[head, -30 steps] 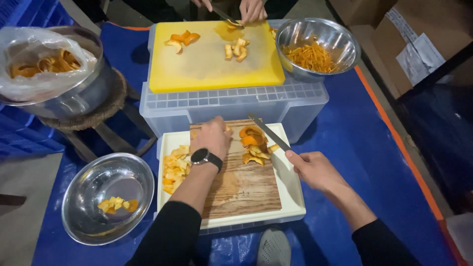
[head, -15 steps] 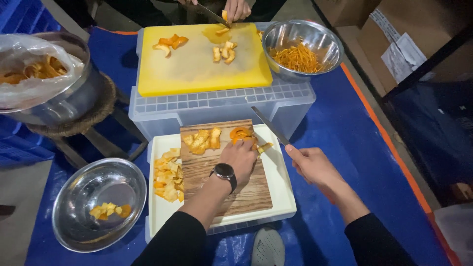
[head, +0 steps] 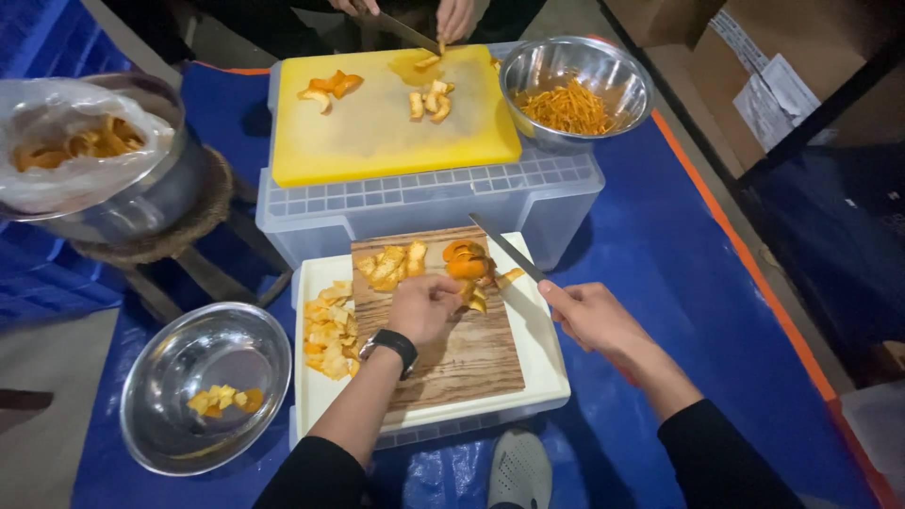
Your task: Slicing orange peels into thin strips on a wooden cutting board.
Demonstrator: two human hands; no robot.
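Starting over at 9 o'clock, there's a steel pot lined with a plastic bag (head: 80, 151) full of peel, and below it at about 7 o'clock a steel bowl (head: 203, 382) with just a few cut bits in the bottom. Moving in, chopped peel pieces (head: 325, 330) are heaped on the white tray (head: 542, 363), just beside the wooden cutting board (head: 462, 353) that sits on it. The left hand (head: 422, 306) is curled down on the board, fingertips pinning the orange peels (head: 468, 269) at roughly 12 o'clock from its knuckles, so its grip is closed on the pile rather than lifting anything. The right hand (head: 589, 316) has a full closed grip on the knife (head: 506, 247), blade angled up toward 11 o'clock with the tip near the peels. Honestly the sketchy part is how close those left fingertips are to the blade; curled peel could slip and drag a finger under. Further up, another person's hands (head: 457, 17) are cutting on the yellow board (head: 386, 118), next to a bowl of shredded peel (head: 575, 90).
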